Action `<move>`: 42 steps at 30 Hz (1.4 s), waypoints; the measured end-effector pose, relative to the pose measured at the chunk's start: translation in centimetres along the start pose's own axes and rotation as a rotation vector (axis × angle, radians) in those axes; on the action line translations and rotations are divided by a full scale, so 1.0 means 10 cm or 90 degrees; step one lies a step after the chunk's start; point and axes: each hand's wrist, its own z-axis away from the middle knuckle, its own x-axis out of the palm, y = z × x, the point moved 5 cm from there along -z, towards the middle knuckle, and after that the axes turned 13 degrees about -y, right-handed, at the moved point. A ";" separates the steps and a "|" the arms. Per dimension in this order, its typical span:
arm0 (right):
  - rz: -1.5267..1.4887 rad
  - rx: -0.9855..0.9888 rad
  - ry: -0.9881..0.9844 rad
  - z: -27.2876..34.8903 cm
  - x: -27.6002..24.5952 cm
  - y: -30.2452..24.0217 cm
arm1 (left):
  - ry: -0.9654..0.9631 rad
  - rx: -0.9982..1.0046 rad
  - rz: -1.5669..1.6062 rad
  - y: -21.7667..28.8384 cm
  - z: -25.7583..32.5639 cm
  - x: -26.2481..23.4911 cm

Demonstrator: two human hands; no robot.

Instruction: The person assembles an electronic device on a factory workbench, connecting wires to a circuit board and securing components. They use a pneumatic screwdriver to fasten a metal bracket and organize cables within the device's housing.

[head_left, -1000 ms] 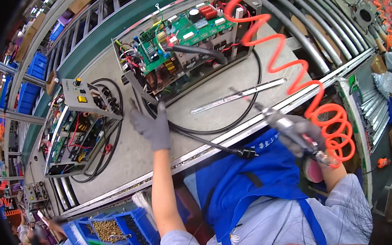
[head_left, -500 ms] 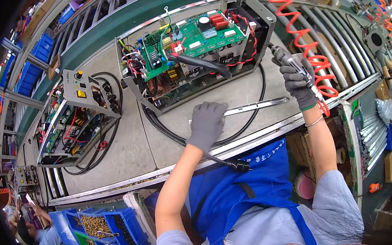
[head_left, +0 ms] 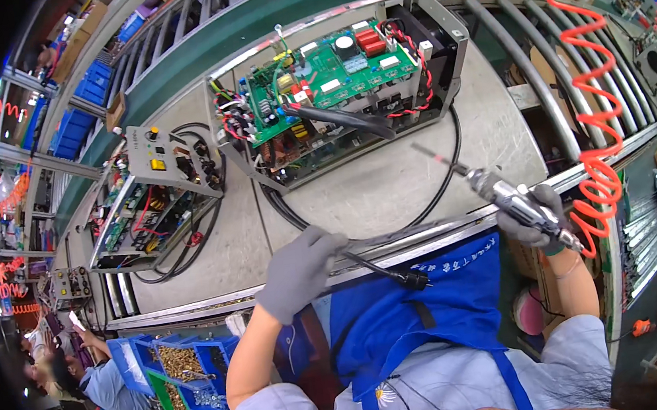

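Note:
My left hand, in a grey glove, pinches the left end of a thin metal strip near the bench's front edge; the strip is slightly blurred. In my gloved right hand is a silver air screwdriver, its bit pointing up and left over the bench. Beyond both hands stands an opened metal-cased power unit with a green circuit board on top. Its black power cable loops across the bench, and the plug hangs over the front edge.
A second opened unit stands at the left. An orange coiled air hose hangs at the right beside the roller conveyor. Blue bins of small hardware sit at lower left. Another person is at far left.
Both hands have come back toward the bench's front edge, the left one also leftward with the metal strip. The screwdriver has moved down and right, away from the unit's corner.

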 end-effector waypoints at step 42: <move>0.604 -0.547 0.233 -1.32 1.38 -0.82 | 0.260 0.301 -0.538 0.67 -1.87 -0.64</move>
